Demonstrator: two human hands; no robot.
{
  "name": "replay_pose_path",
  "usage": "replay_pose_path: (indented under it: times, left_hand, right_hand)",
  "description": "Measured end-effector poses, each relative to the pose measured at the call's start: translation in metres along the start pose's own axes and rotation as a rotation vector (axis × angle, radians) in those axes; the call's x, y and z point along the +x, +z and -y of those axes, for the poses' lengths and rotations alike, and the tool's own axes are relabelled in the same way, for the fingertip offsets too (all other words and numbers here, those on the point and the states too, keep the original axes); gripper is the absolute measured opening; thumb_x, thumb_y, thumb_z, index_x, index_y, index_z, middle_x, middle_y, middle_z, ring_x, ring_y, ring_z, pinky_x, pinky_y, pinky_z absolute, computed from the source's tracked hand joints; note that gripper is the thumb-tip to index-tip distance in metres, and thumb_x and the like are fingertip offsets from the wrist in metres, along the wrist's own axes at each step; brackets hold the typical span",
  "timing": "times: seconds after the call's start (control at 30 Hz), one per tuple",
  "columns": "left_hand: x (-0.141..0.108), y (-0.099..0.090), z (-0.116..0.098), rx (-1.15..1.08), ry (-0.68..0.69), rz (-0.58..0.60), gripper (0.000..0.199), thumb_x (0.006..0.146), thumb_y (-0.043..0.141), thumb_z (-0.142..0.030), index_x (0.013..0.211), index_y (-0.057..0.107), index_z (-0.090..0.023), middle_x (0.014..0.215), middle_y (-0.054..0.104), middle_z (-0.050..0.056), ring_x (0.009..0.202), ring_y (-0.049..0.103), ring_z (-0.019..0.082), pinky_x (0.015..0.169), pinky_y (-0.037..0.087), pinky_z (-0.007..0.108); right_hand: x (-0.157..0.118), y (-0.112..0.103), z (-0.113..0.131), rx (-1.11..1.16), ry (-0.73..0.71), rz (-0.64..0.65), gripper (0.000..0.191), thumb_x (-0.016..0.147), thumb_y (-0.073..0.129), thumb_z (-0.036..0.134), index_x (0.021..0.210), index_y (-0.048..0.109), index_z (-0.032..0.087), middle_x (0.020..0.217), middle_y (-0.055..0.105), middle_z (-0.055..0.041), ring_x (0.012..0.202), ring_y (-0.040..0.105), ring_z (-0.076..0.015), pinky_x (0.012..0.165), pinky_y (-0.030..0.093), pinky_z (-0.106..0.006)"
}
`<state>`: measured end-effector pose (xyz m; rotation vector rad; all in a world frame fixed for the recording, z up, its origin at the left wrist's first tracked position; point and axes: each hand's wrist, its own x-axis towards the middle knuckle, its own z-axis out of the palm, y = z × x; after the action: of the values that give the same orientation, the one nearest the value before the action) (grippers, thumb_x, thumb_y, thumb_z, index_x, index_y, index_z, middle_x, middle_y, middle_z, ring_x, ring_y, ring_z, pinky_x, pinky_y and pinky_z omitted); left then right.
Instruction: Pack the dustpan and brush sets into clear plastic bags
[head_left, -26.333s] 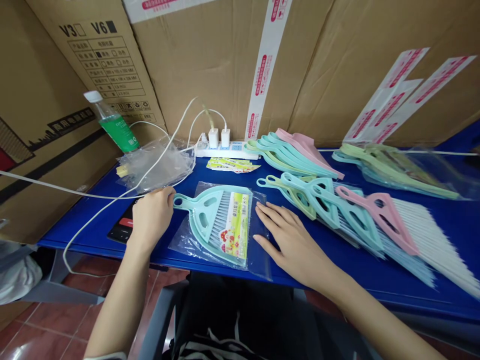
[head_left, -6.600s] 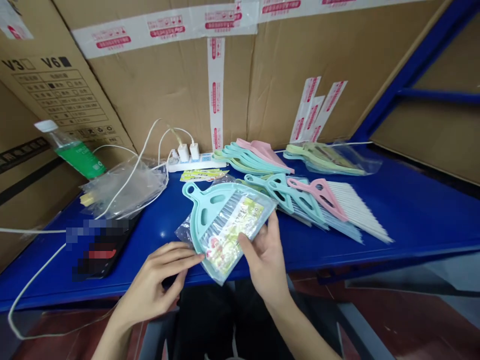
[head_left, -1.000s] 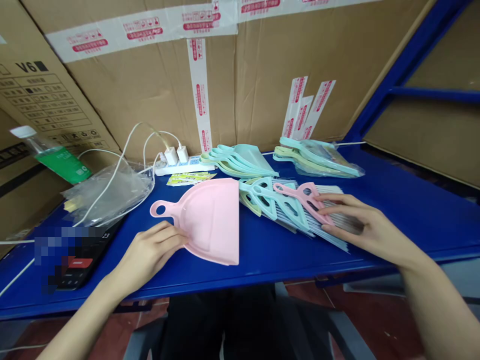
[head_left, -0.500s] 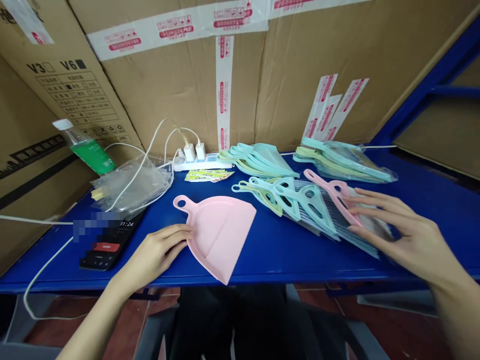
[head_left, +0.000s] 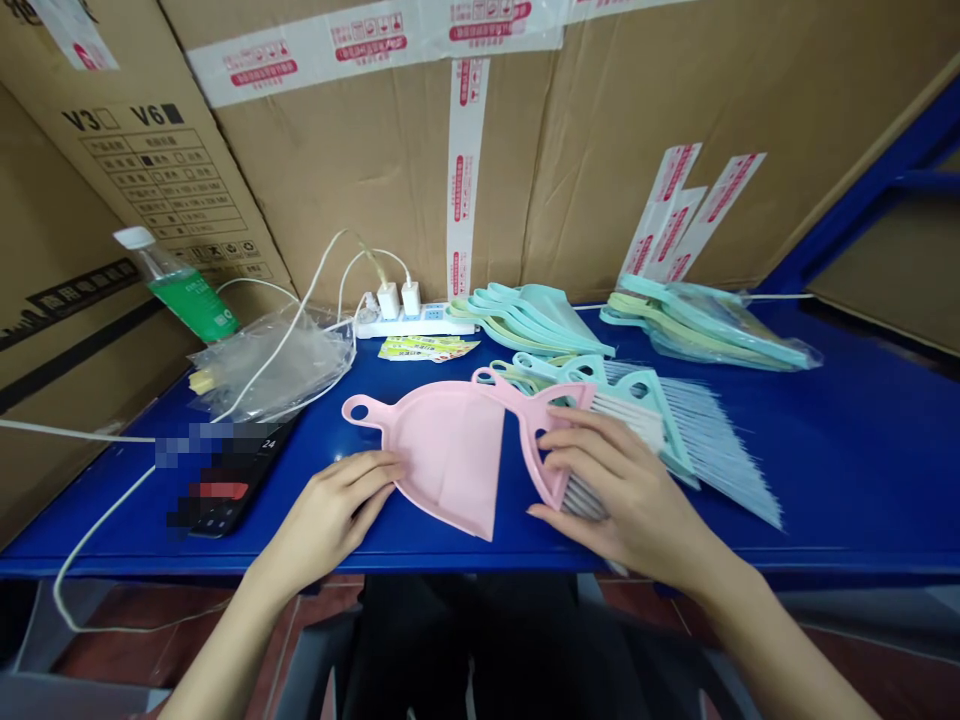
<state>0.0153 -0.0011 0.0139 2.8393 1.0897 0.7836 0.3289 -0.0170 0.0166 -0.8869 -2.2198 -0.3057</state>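
My left hand [head_left: 341, 510] pinches the left edge of a pink dustpan [head_left: 446, 450], its ring handle pointing left. Just to the right, my right hand [head_left: 619, 490] has its fingers closed on a pink brush [head_left: 536, 425]. The brush's grey bristles are partly hidden under my palm, and its handle end touches or overlaps the dustpan's upper right corner. Behind the pink brush lie several blue and green brushes [head_left: 671, 430] with pale bristles, partly covered by it.
Stacked blue and green dustpans [head_left: 525, 315] stand behind, and bagged ones [head_left: 712, 325] lie at the back right. On the left are a phone [head_left: 240, 480], clear plastic bags [head_left: 281, 365], a green-labelled bottle [head_left: 187, 295] and white cables. A power strip [head_left: 420, 322] sits before the cardboard.
My right hand has brought the pink brush left, off the other brushes and up to the dustpan. The dustpan has turned slightly under my left hand.
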Motion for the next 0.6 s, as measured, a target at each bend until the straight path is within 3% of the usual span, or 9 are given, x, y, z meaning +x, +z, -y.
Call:
replay_pose_path:
  times: [0.27,0.47,0.6]
  left_hand:
    - [-0.001,-0.001,0.003,-0.033,0.079,0.090,0.037,0.100,0.037,-0.014,0.127,0.061,-0.024,0.127,0.069,0.006,0.118,0.065,0.018,0.100,0.054,0.033]
    - [-0.001,0.002,-0.002,-0.064,-0.069,-0.028,0.028,0.099,0.043,-0.020,0.123,0.057,-0.021,0.126,0.067,0.009,0.114,0.066,0.016,0.097,0.055,0.030]
    - [0.000,0.002,-0.003,-0.087,-0.075,-0.034,0.024,0.099,0.044,-0.020,0.118,0.058,-0.020,0.122,0.068,0.009,0.110,0.067,0.016,0.093,0.056,0.028]
  right_hand:
    - [0.020,0.022,0.017,0.126,-0.039,0.179,0.019,0.083,0.072,0.031,0.088,0.060,0.017,0.095,0.069,-0.0111,0.113,0.057,-0.0340,0.092,0.051,-0.048]
    - [0.031,0.036,0.032,0.208,-0.008,0.262,0.024,0.084,0.071,0.039,0.085,0.059,0.018,0.094,0.066,-0.0095,0.110,0.056,-0.0315,0.091,0.050,-0.046]
    - [0.039,0.043,0.040,0.239,0.053,0.309,0.027,0.082,0.074,0.041,0.081,0.058,0.019,0.091,0.064,-0.0072,0.102,0.056,-0.0284,0.088,0.050,-0.043]
